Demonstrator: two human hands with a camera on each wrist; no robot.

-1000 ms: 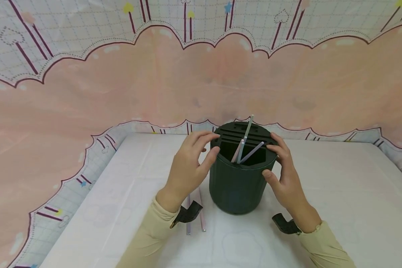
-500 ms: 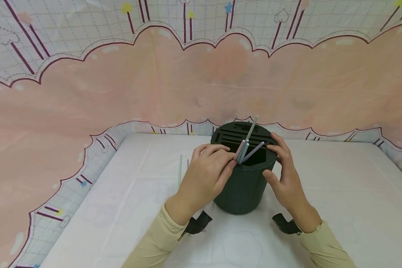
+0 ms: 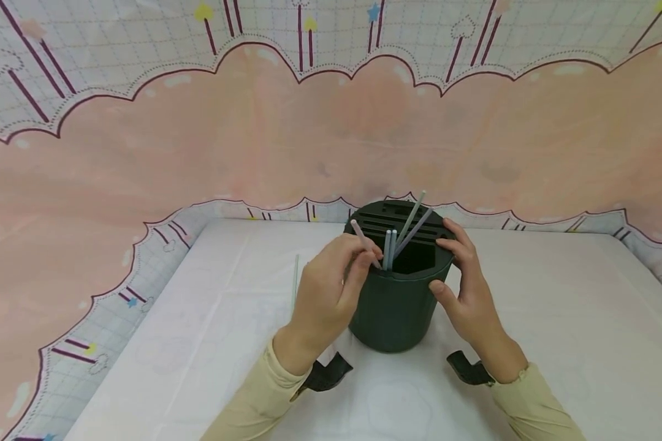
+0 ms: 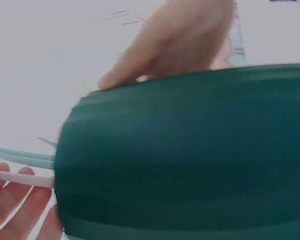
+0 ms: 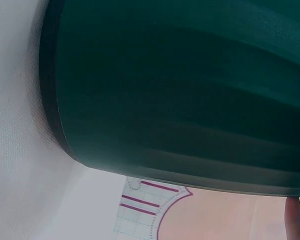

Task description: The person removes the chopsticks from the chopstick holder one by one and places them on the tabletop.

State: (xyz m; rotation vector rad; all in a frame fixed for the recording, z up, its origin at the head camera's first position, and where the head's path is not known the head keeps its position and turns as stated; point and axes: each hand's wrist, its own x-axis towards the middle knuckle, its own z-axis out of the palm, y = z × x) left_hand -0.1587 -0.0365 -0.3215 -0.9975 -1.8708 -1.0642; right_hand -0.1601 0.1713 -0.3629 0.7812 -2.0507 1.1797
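Observation:
A dark green slotted holder [image 3: 394,306] stands on the white table [image 3: 557,331]. My left hand [image 3: 358,260] pinches a pink stick [image 3: 360,235] at the holder's near left rim; the stick leans left. A blue stick [image 3: 388,248], a green stick [image 3: 412,215] and a purple stick [image 3: 421,225] stand inside. My right hand [image 3: 453,264] grips the holder's right side, thumb on the wall and fingers on the rim. In the left wrist view the holder [image 4: 190,160] fills the frame, with the stick [image 4: 20,177] over my fingers [image 4: 12,205]. The right wrist view shows only the holder's wall [image 5: 190,90].
A pale green stick [image 3: 295,282] lies on the table left of my left hand. A pink and checked cloth backdrop [image 3: 331,135] rises behind and wraps round the table's left and right edges. Black wrist mounts [image 3: 325,376] sit under both sleeves.
My left hand left the holder's left rim, reached among the sticks and now pinches the pink one, which leans left. The right hand kept its grip.

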